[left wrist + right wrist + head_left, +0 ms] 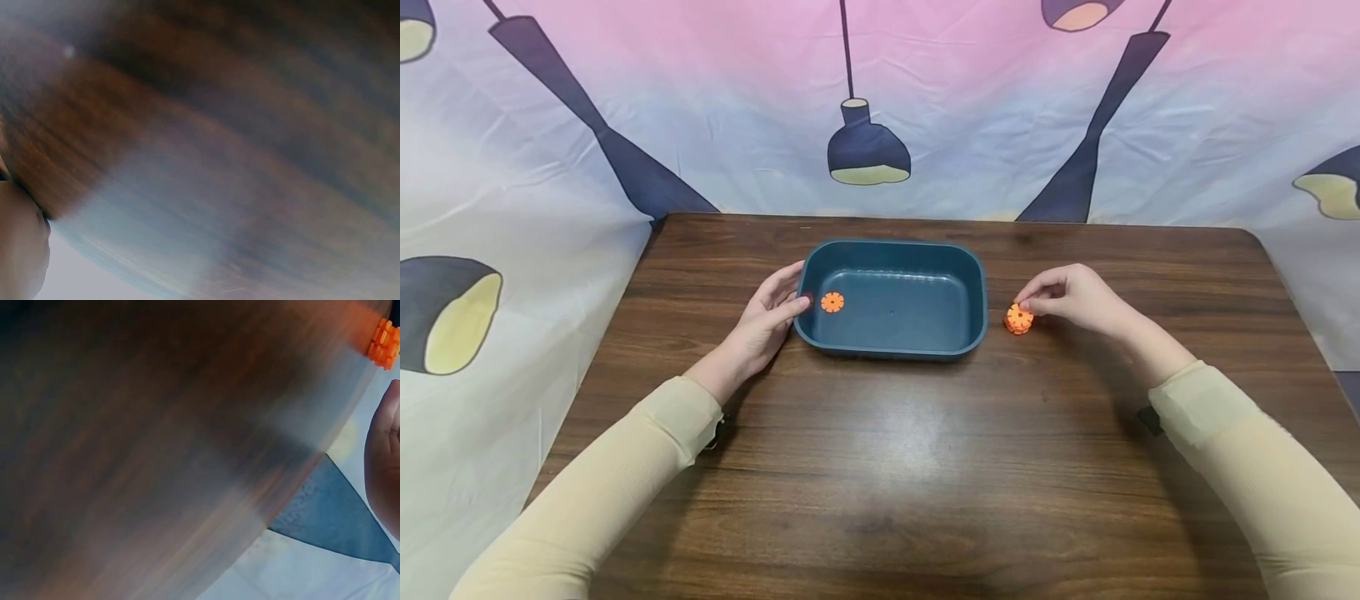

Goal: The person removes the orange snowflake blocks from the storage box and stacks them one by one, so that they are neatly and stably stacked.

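A dark teal plastic basin (891, 321) stands on the table. My left hand (763, 321) grips its left wall, thumb over the rim and fingers along the outside. Inside, near that thumb, lies a flat orange notched disc (832, 302) with a small centre hole. Right of the basin is a short stack of similar orange discs (1017, 327). My right hand (1071, 296) pinches the edge of the top disc with thumb and fingertips; whether it is lifted off the stack I cannot tell. The right wrist view catches the orange stack (385, 344) at its edge.
The dark wood table (880, 467) ends at a back edge just behind the basin. A cloth backdrop (955, 100) printed with lamps hangs behind and at the left. A blurred tabletop (219, 156) fills most of the left wrist view.
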Available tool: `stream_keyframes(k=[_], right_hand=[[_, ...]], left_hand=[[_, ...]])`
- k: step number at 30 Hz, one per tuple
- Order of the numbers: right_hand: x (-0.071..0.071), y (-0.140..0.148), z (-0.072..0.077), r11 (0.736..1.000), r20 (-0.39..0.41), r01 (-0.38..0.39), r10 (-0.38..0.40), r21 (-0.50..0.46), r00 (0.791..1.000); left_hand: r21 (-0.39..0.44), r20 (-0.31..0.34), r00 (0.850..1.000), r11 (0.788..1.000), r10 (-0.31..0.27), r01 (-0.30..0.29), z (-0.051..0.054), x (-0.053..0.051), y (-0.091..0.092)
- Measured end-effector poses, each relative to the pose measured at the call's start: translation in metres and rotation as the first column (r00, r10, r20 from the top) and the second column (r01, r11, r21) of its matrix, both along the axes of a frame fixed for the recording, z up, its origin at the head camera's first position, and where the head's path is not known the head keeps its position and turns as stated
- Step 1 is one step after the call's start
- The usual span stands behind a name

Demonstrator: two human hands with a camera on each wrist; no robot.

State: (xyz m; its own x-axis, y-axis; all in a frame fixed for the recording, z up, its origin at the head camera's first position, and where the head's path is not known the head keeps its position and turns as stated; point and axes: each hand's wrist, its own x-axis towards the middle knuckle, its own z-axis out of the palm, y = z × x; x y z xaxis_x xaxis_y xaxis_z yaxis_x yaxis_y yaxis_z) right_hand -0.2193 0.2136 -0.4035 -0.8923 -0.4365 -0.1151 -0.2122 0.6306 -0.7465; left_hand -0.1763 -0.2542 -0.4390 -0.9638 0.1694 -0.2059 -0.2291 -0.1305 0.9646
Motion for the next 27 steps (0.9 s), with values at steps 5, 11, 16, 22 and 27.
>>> stream_keyframes(k=[5,11,16,22,27], right_hand=[[-0.0009,0.0009,-0.0025,1.000,0.006,0.000,0.000,0.003,1.000],[-0.0022,0.0022,-0.0062,1.000,-0.006,-0.005,0.005,0.010,1.000],[-0.0033,0.0026,-0.0080,1.000,-0.025,-0.015,0.015,0.023,1.000],[-0.0043,0.0022,-0.0096,0.999,-0.043,-0.027,0.029,0.043,0.999],[-0.0051,0.0025,-0.0082,0.997,-0.044,-0.033,0.036,0.066,0.998]], left_hand=[[-0.001,0.002,1.000,1.000,0.000,0.000,0.0009,-0.0004,0.0005],[-0.005,0.003,1.000,1.000,-0.001,0.001,0.0019,-0.0001,0.0011],[-0.002,0.002,1.000,1.000,0.000,0.000,0.0020,-0.0002,0.0010],[0.016,-0.008,1.000,1.000,0.002,-0.002,0.0019,-0.0002,0.0015],[0.012,-0.008,1.000,1.000,-0.001,0.001,0.0013,0.0003,0.0011]])
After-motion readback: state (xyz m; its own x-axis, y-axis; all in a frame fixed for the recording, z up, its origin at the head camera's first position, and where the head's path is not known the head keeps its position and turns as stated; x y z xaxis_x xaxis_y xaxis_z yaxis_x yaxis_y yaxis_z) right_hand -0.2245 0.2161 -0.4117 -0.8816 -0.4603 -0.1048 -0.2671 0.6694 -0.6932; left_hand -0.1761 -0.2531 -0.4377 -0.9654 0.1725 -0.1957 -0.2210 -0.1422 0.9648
